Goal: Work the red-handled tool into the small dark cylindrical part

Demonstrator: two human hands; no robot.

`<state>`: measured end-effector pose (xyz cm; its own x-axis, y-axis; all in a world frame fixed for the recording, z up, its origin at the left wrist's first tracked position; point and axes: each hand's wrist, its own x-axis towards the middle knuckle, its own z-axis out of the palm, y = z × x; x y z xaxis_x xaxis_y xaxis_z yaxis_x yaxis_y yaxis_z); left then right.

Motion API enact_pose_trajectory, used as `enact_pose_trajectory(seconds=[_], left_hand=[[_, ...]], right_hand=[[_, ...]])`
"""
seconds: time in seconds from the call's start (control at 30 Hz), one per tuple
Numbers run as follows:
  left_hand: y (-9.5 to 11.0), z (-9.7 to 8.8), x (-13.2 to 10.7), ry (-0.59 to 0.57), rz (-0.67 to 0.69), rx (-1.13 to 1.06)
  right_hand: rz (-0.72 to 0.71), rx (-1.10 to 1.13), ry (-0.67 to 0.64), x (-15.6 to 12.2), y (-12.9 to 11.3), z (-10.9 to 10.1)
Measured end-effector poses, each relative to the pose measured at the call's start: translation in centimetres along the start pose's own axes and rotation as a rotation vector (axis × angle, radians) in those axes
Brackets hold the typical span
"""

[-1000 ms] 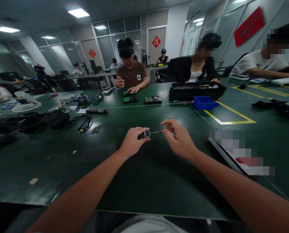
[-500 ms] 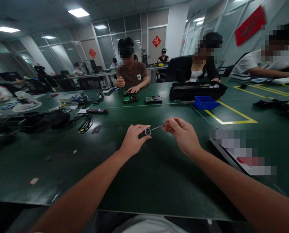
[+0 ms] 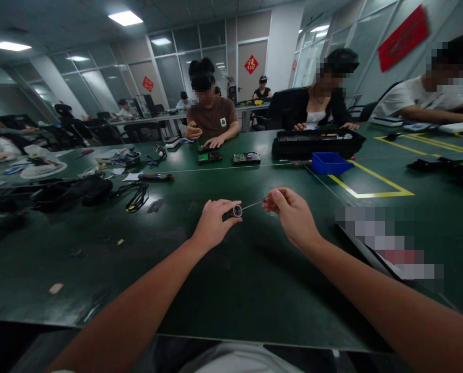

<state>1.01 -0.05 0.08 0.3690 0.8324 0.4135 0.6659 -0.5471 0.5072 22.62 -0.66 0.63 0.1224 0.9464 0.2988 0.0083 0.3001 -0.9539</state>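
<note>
My left hand [image 3: 215, 225] is closed around a small dark cylinder with a pale round rim [image 3: 237, 211]. Its open-looking end faces right, between my thumb and forefinger. In a pinch, my right hand [image 3: 293, 211] holds a thin metal rod [image 3: 252, 204] that slants down to the left. The rod's far tip meets the cylinder's end; whether it goes inside I cannot make out. My fingers cover the rod's other end. Both hands are above the green table [image 3: 231, 290].
A blue bin [image 3: 330, 163] stands beyond my right hand, in front of a long black case [image 3: 319, 144]. Two circuit boards [image 3: 246, 158] lie near a co-worker [image 3: 213, 120]. Black cables [image 3: 135, 198] and a pen-like tool [image 3: 156, 177] are at left. A blurred flat item [image 3: 387, 248] lies at right.
My hands keep nearly the same pose, with the rod still at the cylinder. Across the table, a person in a black jacket has shifted their hands by the black case.
</note>
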Motion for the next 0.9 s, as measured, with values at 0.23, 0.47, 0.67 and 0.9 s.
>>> enact_pose_trajectory(seconds=[0.23, 0.47, 0.67, 0.9], left_hand=[[0.1, 0.1, -0.1, -0.004, -0.018, -0.017], [0.4, 0.0, 0.0, -0.010, -0.043, -0.036], [0.1, 0.3, -0.1, -0.017, -0.045, -0.034], [-0.4, 0.4, -0.1, -0.022, -0.023, -0.022]], right_hand=[[-0.056, -0.087, -0.023, -0.4, -0.7, 0.0], [-0.082, -0.182, -0.010, -0.5, -1.2, 0.1], [-0.077, -0.461, 0.008, -0.8, -2.4, -0.1], [-0.277, -0.505, -0.136, -1.2, -2.1, -0.2]])
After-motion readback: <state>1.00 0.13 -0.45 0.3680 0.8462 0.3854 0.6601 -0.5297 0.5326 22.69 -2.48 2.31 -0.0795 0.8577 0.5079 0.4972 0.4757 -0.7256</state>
